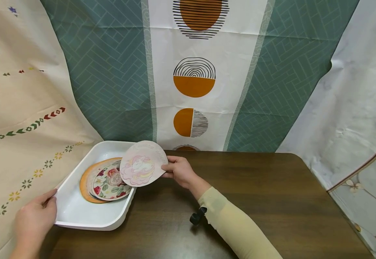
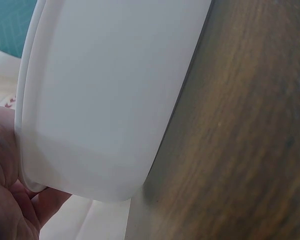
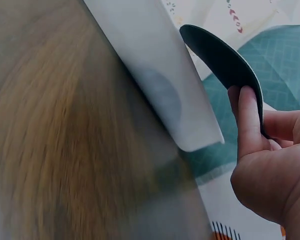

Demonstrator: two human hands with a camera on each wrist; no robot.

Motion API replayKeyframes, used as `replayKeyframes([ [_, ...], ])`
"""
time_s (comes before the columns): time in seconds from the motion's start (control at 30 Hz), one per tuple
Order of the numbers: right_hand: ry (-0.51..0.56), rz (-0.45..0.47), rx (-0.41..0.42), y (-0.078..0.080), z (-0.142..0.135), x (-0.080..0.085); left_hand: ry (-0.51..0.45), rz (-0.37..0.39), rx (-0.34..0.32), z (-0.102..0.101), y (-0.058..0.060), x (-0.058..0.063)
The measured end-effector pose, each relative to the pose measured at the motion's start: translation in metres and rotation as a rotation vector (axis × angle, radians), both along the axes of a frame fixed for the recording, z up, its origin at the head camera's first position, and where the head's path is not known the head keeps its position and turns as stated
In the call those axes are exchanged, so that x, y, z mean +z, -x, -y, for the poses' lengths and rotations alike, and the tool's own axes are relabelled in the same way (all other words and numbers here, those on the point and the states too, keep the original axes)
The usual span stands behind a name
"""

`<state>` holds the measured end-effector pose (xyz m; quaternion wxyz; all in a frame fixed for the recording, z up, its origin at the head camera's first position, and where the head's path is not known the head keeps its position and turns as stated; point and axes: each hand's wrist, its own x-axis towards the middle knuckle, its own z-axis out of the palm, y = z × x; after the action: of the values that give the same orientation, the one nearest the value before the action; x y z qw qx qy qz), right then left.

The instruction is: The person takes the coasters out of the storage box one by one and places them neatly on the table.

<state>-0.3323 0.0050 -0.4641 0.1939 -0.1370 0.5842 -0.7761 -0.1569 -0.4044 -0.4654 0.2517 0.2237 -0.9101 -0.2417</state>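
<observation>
While brown table bears tray, patterned cloth hangs behind.

A brown wooden table fills the lower middle of the frame, its top catching a soft shine. Cream patterned cloth hangs at left, green-and-white cloth with orange circles at upper middle, pale cloth at right.

Upper right of the floral disc hidden behind the unicorn disc (the latter's lettering illegible)
</observation>
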Motion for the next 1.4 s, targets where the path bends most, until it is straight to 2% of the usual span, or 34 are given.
replayKeyframes([
  [0.67,-0.022,0.020,-0.134,0.002,-0.087,-0.003,-0.031,0.043,0.009,0.000,0.002,-0.002],
  [0.93,-0.057,0.014,-0.175,0.003,-0.124,-0.006,-0.006,0.013,0.002,0.001,0.002,-0.001],
  [1.4,-0.071,0.018,-0.252,0.002,-0.193,-0.012,-0.006,0.031,0.006,0.000,0.001,0.000],
])
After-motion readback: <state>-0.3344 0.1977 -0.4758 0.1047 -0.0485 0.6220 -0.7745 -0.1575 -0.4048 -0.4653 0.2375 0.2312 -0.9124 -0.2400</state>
